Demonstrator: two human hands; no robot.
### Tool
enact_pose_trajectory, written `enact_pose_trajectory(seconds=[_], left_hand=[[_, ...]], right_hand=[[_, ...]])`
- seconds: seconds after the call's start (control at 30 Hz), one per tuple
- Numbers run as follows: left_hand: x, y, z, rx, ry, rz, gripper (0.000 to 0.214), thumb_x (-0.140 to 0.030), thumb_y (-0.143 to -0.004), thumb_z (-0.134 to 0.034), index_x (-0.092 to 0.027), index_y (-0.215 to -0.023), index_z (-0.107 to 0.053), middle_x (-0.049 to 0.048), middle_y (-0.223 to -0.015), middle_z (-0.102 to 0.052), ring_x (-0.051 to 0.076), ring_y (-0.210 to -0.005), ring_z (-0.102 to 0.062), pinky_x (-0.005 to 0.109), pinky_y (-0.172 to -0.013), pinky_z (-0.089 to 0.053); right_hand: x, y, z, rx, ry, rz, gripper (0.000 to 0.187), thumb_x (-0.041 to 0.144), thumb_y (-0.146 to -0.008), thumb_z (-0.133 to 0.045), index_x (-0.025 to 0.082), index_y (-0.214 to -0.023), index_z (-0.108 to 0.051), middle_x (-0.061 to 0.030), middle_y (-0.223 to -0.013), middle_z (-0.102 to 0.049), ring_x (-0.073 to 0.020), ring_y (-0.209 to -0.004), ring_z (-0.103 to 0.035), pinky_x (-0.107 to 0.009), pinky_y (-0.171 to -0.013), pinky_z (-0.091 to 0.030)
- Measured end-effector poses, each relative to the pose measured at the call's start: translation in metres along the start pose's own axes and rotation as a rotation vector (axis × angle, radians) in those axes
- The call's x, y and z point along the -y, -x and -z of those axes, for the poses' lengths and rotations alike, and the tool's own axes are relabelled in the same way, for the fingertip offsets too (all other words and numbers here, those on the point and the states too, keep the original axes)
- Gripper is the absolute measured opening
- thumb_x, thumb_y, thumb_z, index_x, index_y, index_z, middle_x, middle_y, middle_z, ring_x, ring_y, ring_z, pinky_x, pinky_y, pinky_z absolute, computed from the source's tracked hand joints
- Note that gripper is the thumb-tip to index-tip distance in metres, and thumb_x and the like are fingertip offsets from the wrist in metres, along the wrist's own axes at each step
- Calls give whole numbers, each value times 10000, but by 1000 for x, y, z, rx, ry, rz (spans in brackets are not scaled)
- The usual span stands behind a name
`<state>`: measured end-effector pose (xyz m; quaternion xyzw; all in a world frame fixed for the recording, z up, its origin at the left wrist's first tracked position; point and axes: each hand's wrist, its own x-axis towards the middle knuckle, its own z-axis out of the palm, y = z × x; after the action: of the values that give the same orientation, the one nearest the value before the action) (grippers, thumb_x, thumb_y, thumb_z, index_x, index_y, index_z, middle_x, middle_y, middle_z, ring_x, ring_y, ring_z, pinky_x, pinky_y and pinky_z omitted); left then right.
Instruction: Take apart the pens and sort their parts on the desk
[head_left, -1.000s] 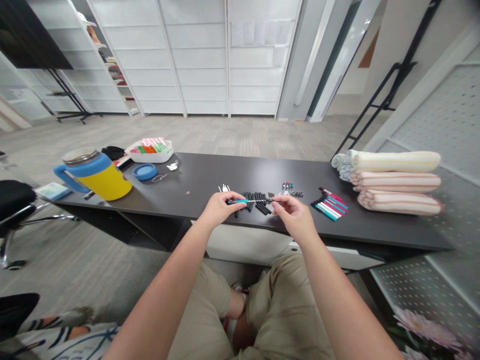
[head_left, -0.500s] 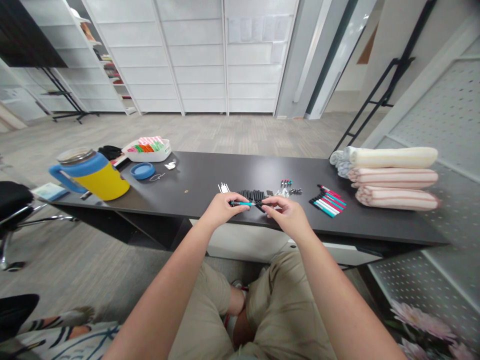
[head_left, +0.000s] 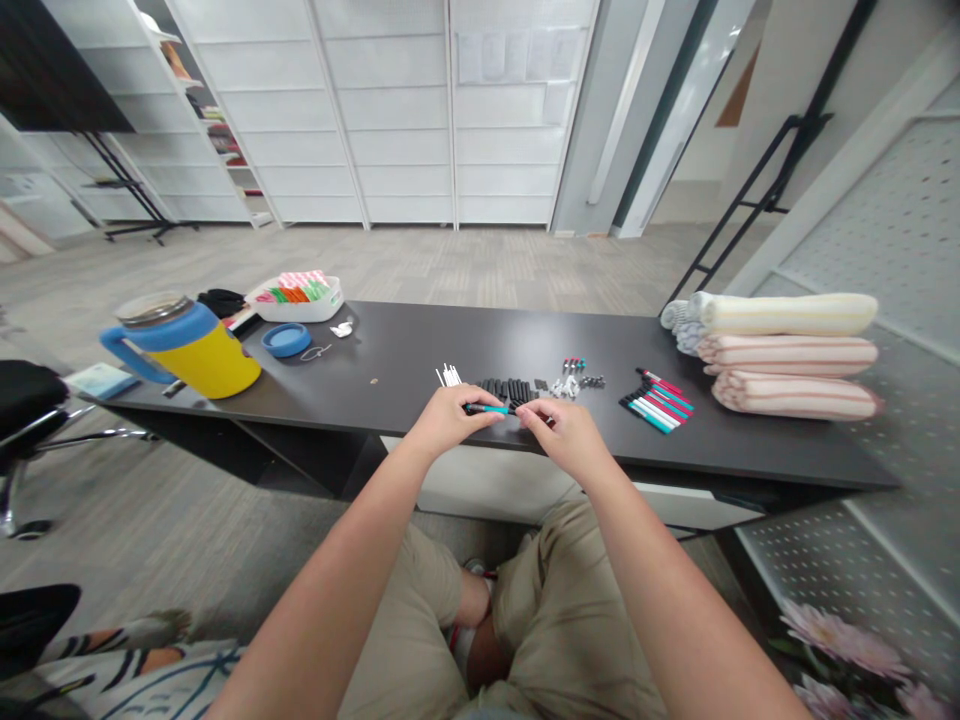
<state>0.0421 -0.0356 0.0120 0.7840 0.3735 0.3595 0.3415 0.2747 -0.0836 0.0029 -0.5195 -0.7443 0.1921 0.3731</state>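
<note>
Over the front edge of the desk, my left hand [head_left: 444, 418] pinches a teal-and-black pen [head_left: 492, 409] lying sideways. My right hand [head_left: 564, 432] is closed at the pen's right end, thumb and fingers together around a small black part mostly hidden by the fingertips. Just behind the hands lie several black tubes [head_left: 517, 390] in a row. White thin sticks [head_left: 450, 376] fan out behind my left hand. Small clear and silver pieces [head_left: 565, 386] and short red and teal pieces [head_left: 574, 365] sit behind my right hand. Farther right, several red, white and teal pens [head_left: 657, 402] lie side by side.
Rolled towels [head_left: 787, 355] are stacked at the desk's right end. On the left stand a yellow-and-blue mug [head_left: 202, 350], a blue lid [head_left: 286, 340] and a white basket [head_left: 330, 305] of colourful packets. A chair [head_left: 30, 410] is at far left; another person's leg [head_left: 127, 645] shows lower left.
My right hand has moved slightly left, bringing the black part up against the teal pen. The pale gap that showed between them has closed. My left hand has barely moved.
</note>
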Motion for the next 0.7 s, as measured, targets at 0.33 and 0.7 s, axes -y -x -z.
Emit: enact_pose_trajectory(seconds=[0.33, 0.7], left_hand=[[2, 0, -1, 5, 16, -5, 157, -335, -845, -829, -225, -957, -825, 36, -970, -807, 196, -881, -717, 284, -780, -522], [0, 0, 0, 6, 6, -13, 173, -347, -844, -831, -220, -961, -826, 43, -953, -805, 196, -857, -711, 281, -745, -515]], right_hand=[[-2, 2, -2, -7, -31, 8, 170, 397, -952, -691, 239, -976, -752, -15, -865, -760, -168, -696, -637, -290, -654, -463], [-1, 3, -3, -3, -76, -17, 182, 396, -941, -701, 235, -1025, -719, -20, -887, -757, -161, -667, -628, -284, -624, -456]])
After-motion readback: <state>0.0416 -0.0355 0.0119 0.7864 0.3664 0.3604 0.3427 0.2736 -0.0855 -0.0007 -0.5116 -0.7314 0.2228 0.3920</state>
